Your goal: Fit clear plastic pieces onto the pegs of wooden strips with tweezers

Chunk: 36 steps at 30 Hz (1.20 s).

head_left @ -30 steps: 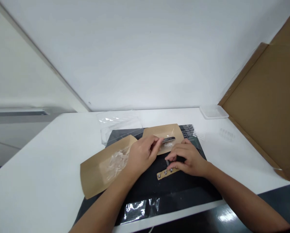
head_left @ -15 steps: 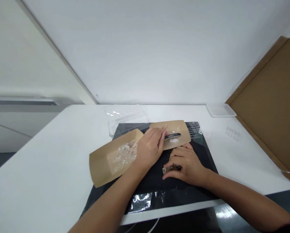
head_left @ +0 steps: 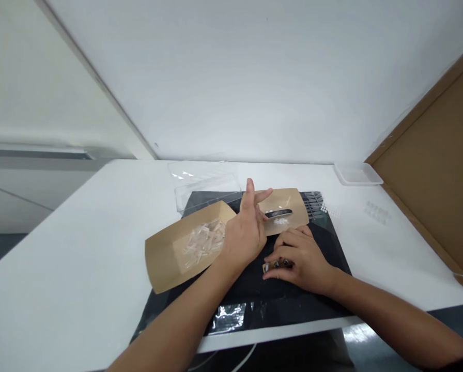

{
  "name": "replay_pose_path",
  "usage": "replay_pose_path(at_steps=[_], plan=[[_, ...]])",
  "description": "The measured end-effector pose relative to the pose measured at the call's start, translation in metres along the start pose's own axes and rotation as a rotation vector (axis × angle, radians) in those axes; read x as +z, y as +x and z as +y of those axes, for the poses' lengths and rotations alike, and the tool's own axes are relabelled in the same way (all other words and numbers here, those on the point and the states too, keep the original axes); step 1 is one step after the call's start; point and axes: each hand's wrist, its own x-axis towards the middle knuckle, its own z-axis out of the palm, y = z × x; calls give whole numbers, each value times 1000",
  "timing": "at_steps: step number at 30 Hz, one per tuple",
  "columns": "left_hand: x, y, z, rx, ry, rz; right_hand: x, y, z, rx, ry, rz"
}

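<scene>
Two hands on the black mat. Right hand: fingers clenched on a small kraft strip with metal studs, mid-mat. Left hand has just let go, fingers spread, near the dark tweezers lying on the far kraft tray. Clear plastic pieces sit in the left kraft tray.
</scene>
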Motion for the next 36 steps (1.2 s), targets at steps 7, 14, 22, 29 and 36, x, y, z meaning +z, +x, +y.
replay_pose_path(at_steps=[7,14,22,29,36], plan=[[0,0,3,-19,-49,1,2,-1,3,-5,16,9],[1,0,3,-18,-29,5,4,-3,3,5,8,-10],[1,0,3,-8,-16,27,2,-3,3,-31,-35,19],[2,0,2,20,-14,65,-2,-1,5,-196,-29,-10],[4,-1,0,27,-26,75,-2,1,4,-302,-91,-40]])
